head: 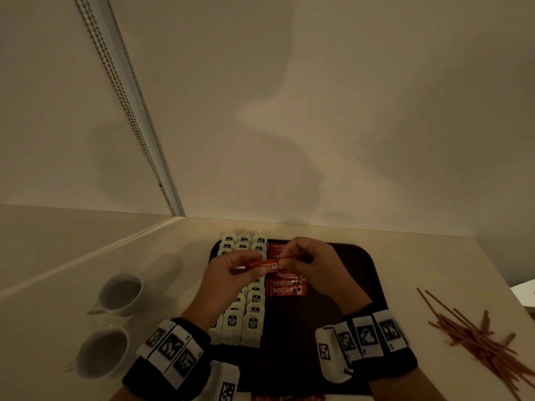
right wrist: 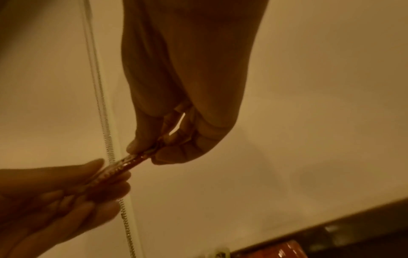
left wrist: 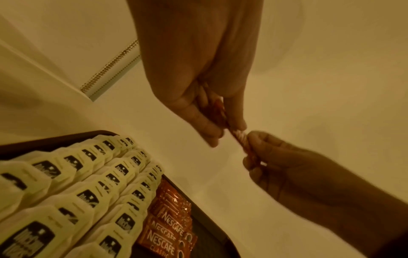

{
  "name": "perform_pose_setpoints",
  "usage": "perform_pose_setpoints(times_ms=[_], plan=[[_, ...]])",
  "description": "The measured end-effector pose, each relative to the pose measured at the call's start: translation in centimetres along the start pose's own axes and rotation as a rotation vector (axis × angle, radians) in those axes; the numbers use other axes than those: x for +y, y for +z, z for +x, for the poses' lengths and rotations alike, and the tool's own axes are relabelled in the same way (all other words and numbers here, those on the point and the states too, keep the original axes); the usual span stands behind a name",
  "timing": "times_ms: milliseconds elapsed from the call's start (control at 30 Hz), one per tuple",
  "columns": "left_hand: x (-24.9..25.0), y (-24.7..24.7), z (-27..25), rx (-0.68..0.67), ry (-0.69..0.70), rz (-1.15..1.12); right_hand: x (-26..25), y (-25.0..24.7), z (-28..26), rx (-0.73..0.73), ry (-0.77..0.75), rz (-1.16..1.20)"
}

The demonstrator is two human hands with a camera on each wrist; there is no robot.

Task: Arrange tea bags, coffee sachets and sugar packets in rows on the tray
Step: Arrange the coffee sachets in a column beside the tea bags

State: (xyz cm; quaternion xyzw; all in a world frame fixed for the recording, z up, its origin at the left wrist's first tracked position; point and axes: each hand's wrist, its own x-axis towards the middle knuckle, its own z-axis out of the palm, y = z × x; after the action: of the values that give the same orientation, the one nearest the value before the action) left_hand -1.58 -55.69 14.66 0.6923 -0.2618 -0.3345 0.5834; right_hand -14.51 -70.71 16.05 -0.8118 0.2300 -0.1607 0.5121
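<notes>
Both hands hold red coffee sachets point(head: 265, 263) above the dark tray point(head: 359, 285). My left hand point(head: 231, 270) pinches the left end of the sachets point(left wrist: 220, 113) between thumb and fingers. My right hand point(head: 307, 260) pinches the right end point(right wrist: 132, 160). On the tray's left part lie rows of pale tea bags point(head: 252, 322), seen close in the left wrist view point(left wrist: 77, 192). Beside them runs a column of red coffee sachets point(head: 285, 287) point(left wrist: 167, 227). How many sachets the hands hold I cannot tell.
Two white cups point(head: 120, 293) point(head: 100, 351) stand on the counter left of the tray. A loose pile of thin brown sticks point(head: 474, 337) lies at the right. The wall rises just behind the tray, and a beaded cord point(head: 127, 111) hangs at the corner.
</notes>
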Motion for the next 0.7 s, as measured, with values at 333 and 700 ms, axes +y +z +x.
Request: perform_pose_setpoints(times_ms=[333, 700], plan=[[-3.6, -8.9, -7.0, -0.006, -0.189, 0.133, 9.9, 2.2, -3.6, 0.004, 0.448, -0.047], [-9.6, -14.5, -12.3, 0.274, -0.540, 0.050, 11.6, 2.9, -1.5, 0.105, 0.388, -0.261]])
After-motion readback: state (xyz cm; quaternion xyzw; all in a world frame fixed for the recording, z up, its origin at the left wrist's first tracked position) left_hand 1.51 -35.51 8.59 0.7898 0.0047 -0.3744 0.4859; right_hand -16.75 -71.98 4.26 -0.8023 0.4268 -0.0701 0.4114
